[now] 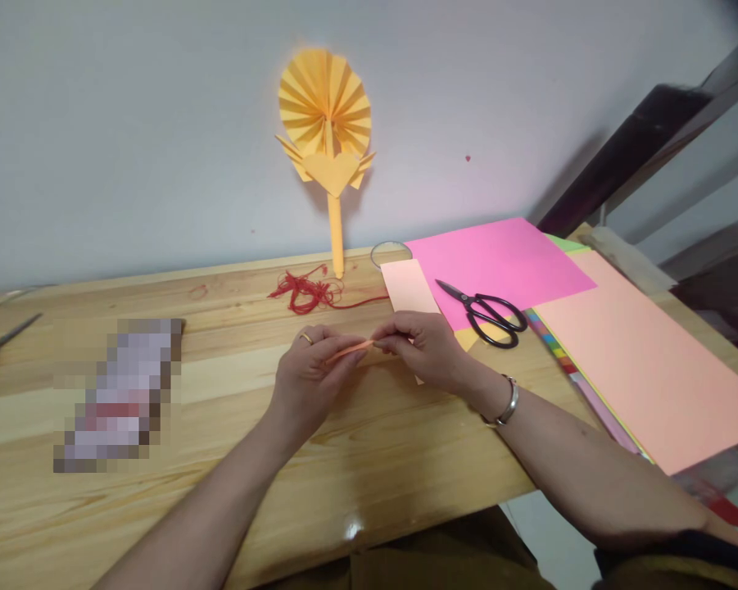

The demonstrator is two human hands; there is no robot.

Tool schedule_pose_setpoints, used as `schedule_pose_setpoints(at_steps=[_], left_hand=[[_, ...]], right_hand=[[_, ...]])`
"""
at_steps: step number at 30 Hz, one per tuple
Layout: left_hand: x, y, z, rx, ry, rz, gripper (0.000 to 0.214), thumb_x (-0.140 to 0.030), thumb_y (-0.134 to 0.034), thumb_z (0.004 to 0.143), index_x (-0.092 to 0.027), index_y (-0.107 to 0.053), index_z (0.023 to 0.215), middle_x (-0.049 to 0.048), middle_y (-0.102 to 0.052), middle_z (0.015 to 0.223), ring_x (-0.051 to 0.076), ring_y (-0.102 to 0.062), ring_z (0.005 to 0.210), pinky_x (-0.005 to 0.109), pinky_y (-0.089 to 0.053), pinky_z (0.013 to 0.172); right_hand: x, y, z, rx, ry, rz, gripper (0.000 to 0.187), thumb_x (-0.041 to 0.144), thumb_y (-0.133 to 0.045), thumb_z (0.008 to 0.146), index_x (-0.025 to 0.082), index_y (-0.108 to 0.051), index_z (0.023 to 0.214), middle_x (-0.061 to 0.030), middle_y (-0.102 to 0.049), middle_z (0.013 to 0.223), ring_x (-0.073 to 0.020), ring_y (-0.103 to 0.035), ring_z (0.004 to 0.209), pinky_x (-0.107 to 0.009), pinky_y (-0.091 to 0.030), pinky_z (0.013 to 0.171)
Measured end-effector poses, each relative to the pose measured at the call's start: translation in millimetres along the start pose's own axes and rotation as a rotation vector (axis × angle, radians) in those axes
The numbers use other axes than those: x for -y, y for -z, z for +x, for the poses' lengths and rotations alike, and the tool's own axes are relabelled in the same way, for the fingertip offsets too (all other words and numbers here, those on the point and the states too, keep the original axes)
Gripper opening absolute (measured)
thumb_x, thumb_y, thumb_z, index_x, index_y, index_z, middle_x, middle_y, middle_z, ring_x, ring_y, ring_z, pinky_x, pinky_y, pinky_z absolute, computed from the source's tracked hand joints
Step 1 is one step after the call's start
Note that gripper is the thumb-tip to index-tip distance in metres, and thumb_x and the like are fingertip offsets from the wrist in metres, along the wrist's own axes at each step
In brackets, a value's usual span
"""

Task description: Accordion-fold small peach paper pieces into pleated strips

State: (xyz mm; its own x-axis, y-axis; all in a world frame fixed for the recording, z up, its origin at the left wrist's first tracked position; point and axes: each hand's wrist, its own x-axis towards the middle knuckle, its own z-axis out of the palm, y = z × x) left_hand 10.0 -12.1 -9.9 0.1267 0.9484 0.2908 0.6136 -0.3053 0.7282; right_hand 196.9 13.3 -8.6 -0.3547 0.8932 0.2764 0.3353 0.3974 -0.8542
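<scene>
Left hand [301, 377]: gold ring [307, 338] on one finger, a narrow, curved band with a bright gleam. Left forearm [221, 492] bare. Right forearm [565, 438]: bare, a small spot partway along; at the wrist, a silver-toned bracelet [513, 399], shiny, rounded metal. Near the right elbow, a dark, almost black sleeve edge [657, 547]. Lap: olive-brown garment [442, 565], partly shadowed, cut unclear.
</scene>
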Motion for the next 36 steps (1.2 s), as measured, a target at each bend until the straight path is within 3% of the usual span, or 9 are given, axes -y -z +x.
schedule_pose_setpoints(at_steps=[36], left_hand=[[-6.4, 2.8, 1.1, -0.013, -0.023, 0.002, 0.014, -0.034, -0.063, 0.078, -0.024, -0.072, 0.079, -0.0008, -0.057, 0.07, 0.011, -0.051, 0.062, 0.022, -0.043, 0.058]], right_hand=[[5.1, 2.7, -0.3, 0.008, 0.092, -0.059, 0.011, 0.011, -0.057, 0.081, 0.018, -0.066, 0.078, -0.0001, -0.065, 0.075, -0.0107, -0.058, 0.07, -0.022, -0.045, 0.066]])
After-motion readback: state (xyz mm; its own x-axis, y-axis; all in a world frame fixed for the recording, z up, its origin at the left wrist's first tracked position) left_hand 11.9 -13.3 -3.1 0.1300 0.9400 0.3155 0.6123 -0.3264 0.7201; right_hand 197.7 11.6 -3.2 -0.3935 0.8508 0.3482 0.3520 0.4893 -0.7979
